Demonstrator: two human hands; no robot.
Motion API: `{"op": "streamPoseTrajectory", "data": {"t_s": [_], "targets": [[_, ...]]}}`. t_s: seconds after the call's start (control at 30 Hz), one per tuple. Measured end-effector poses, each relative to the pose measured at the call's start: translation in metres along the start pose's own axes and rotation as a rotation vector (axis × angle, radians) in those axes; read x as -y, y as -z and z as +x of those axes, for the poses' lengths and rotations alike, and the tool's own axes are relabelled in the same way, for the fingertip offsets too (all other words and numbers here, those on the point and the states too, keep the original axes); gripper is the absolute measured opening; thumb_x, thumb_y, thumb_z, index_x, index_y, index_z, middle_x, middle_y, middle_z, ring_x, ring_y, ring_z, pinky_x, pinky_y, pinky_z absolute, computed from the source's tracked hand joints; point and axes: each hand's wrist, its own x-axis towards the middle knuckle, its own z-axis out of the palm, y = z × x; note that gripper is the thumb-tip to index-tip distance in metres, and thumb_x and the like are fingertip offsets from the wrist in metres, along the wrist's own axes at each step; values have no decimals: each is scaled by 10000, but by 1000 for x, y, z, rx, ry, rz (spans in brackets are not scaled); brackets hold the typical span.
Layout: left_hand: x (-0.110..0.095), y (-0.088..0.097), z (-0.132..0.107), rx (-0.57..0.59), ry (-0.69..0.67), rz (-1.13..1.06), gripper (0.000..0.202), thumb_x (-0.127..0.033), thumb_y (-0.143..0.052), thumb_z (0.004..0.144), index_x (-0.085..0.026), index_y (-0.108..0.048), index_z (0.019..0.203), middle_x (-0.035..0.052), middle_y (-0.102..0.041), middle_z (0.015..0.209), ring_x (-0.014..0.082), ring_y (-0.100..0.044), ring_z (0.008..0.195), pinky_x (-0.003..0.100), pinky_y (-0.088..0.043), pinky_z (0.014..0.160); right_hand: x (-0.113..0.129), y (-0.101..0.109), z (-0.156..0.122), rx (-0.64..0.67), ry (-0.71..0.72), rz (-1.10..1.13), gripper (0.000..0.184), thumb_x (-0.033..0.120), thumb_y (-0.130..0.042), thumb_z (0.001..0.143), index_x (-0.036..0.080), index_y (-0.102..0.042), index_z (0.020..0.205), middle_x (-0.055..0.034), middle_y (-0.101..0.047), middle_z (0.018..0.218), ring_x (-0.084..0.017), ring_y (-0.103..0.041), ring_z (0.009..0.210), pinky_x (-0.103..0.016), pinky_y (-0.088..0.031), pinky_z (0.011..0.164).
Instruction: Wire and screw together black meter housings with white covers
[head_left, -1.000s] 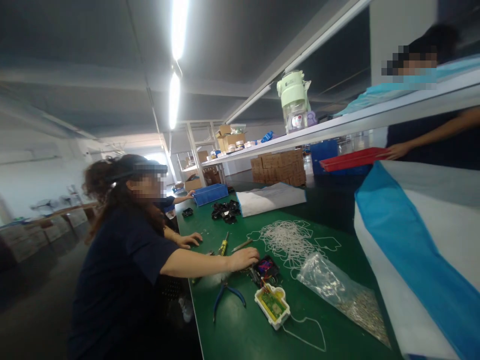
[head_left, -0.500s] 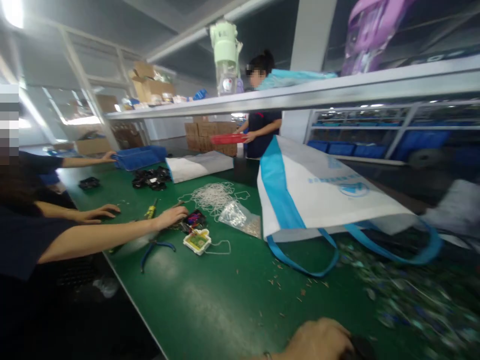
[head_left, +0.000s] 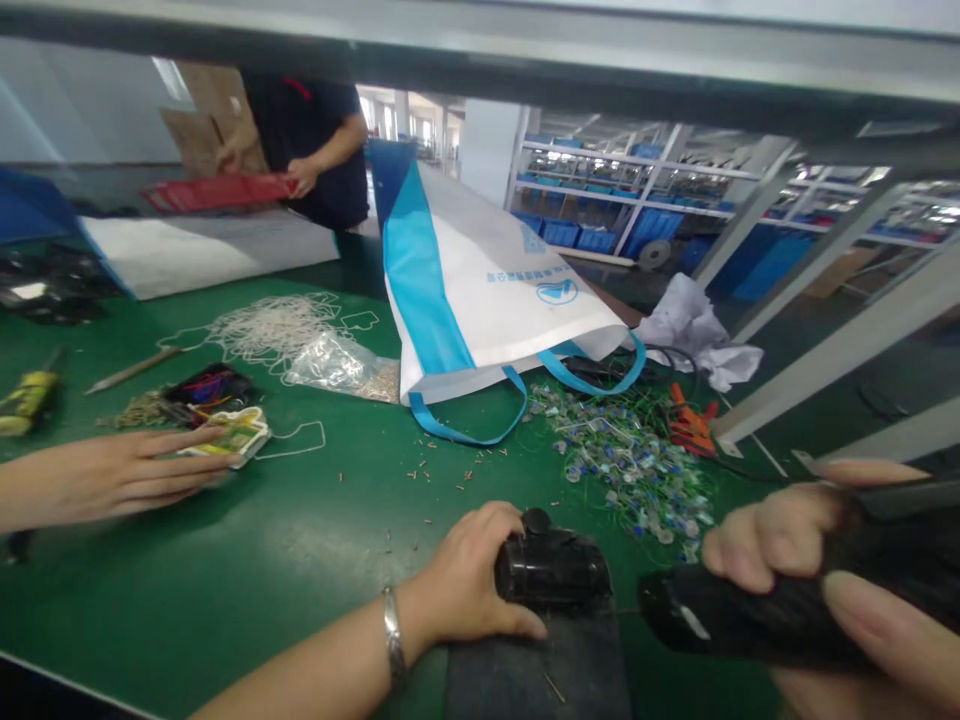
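My left hand (head_left: 465, 575), a silver bracelet at its wrist, is closed round the left end of a black plastic housing (head_left: 564, 568) with a round knob on top. The housing rests at the upper part of a dark flat pad (head_left: 517, 685), where a loose screw (head_left: 553, 687) also lies. At the right, my right hand (head_left: 787, 540) grips a thick black power screwdriver (head_left: 735, 612). Its thin bit points left towards the housing; whether the tip touches it I cannot tell.
Green-wired small parts (head_left: 622, 460) are heaped beyond the housing, near orange-handled pliers (head_left: 691, 425). Behind stands a white-and-blue bag (head_left: 487, 270). Scattered screws (head_left: 465, 475) lie on the green table (head_left: 315, 600). A co-worker's hand (head_left: 142, 465) touches a white-framed part (head_left: 251, 435); another person holds a red tray (head_left: 217, 192).
The view has swung down and right. My right hand with the power screwdriver has come into view, and the housing in my left hand now shows fully. The co-worker's hand has moved onto the white-framed part.
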Motion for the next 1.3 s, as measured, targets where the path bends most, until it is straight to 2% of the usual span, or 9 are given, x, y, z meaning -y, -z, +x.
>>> {"op": "streamPoseTrajectory", "data": {"t_s": [0.13,0.23,0.4,0.7,0.83,1.0,1.13,1.2,1.3], "targets": [[0,-1,-1,-4,10,23,582,-334,-781,537,-196,-445,992,69,-506,1101,233,-484,997,375,-401,876,-2,-23,-9,42,-123,-8,344,163,-631,717,195,-476,1022,-30,-512,677,-174,-519,628,-321,-484,581],[1,-2,-2,-29,14,32,538,-288,-733,587,-199,-437,1026,67,-515,1107,227,-490,995,376,-397,883,-9,-29,-11,110,-153,-4,332,141,-608,731,214,-465,1021,-19,-514,692,-164,-514,618,-300,-463,560],[2,-3,-1,-41,13,43,535,-322,-704,618,-196,-439,1066,72,-522,1119,232,-498,1000,385,-399,888,-18,-30,-9,137,-133,-12,314,129,-587,741,209,-467,1020,-13,-514,683,-149,-504,591,-269,-437,535],[-1,-4,-1,-57,70,42,510,-333,-703,634,-198,-466,1064,63,-550,1086,233,-518,969,384,-411,875,-25,-26,-15,170,-141,-33,291,116,-591,738,241,-506,987,-14,-514,769,-163,-502,694,-308,-439,603],[-2,-3,-1,-47,77,29,506,-322,-715,622,-195,-468,1045,60,-547,1078,227,-515,969,370,-411,874,-23,-31,-11,222,-120,31,239,113,-573,742,217,-500,945,3,-499,685,-137,-486,605,-277,-419,548],[-2,6,0,49,50,15,543,-363,-730,618,-184,-461,1055,80,-498,1138,238,-483,1019,367,-396,892,-17,-28,-8,194,-130,53,271,101,-593,718,198,-488,947,-6,-504,670,-143,-492,589,-272,-420,521],[-1,17,1,146,31,-35,614,-436,-750,591,-186,-467,1075,84,-484,1165,249,-468,1053,369,-371,924,-5,-20,-9,167,-70,67,306,169,-629,722,181,-487,993,-26,-493,668,-163,-498,599,-306,-458,540],[0,20,2,180,8,-59,665,-456,-762,562,-186,-463,1092,91,-462,1198,256,-440,1094,372,-344,955,0,-22,-12,157,-39,124,330,218,-635,741,187,-479,1031,-20,-475,646,-160,-492,582,-296,-461,513],[3,24,4,228,-17,-82,711,-434,-784,527,-183,-458,1107,100,-434,1231,258,-415,1127,368,-328,975,3,-36,-21,98,-109,134,323,270,-628,771,214,-462,1043,-11,-473,654,-164,-503,601,-315,-467,558]]}}
